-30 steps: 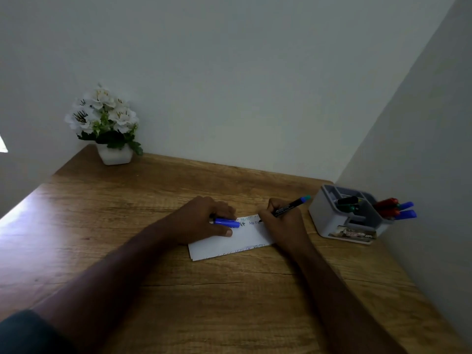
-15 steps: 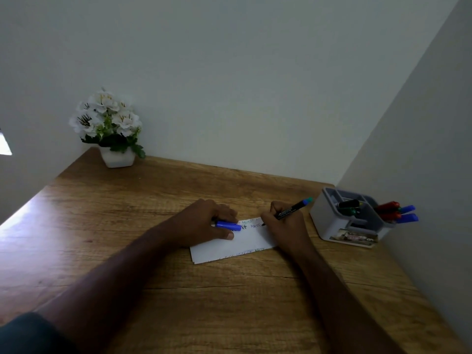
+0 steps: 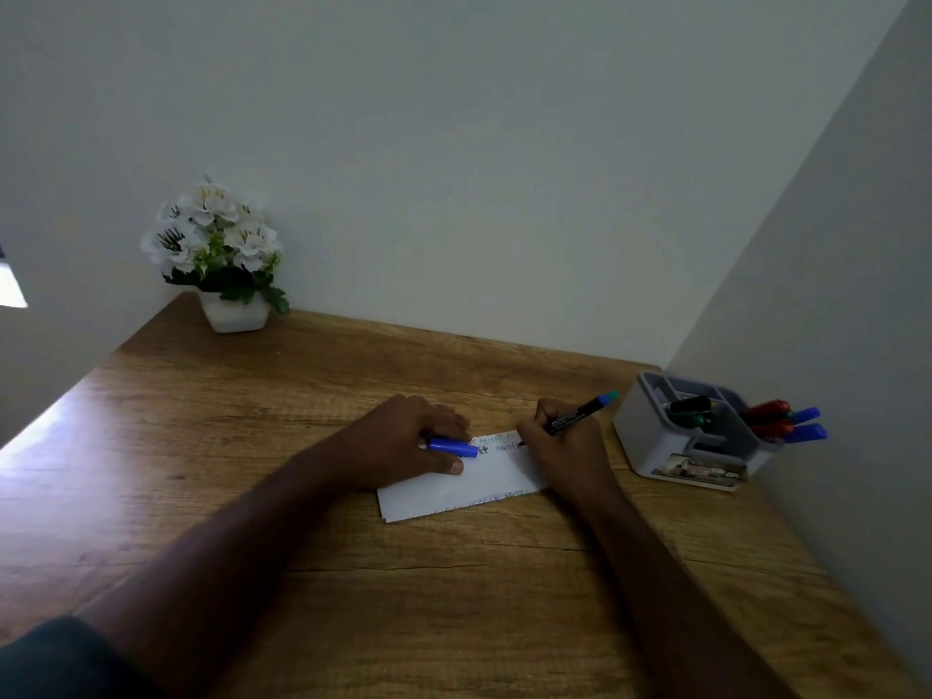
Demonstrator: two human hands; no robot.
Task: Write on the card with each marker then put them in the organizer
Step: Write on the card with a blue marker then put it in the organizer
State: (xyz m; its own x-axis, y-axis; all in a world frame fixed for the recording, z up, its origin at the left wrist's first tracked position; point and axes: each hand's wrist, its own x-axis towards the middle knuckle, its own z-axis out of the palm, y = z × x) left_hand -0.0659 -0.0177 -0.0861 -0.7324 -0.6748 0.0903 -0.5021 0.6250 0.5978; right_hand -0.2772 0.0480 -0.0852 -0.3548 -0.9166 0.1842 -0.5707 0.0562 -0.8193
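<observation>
A white card (image 3: pixel 469 486) lies flat on the wooden desk (image 3: pixel 353 572), with lines of small writing along its top and bottom edges. My right hand (image 3: pixel 565 451) grips a black marker (image 3: pixel 580 412) with a blue-green end, its tip touching the card's upper right part. My left hand (image 3: pixel 403 441) rests on the card's left end and holds a blue marker cap (image 3: pixel 454 447) between the fingers. A grey organizer (image 3: pixel 655 436) stands at the right by the wall, holding red, blue, green and black markers (image 3: pixel 776 421).
A white pot of white flowers (image 3: pixel 222 254) stands at the desk's far left corner. Walls close off the back and right side. A small printed card leans against the organizer's front.
The view has shifted slightly. My right hand has edged along the line of writing on the card; the left hand has stayed put.
</observation>
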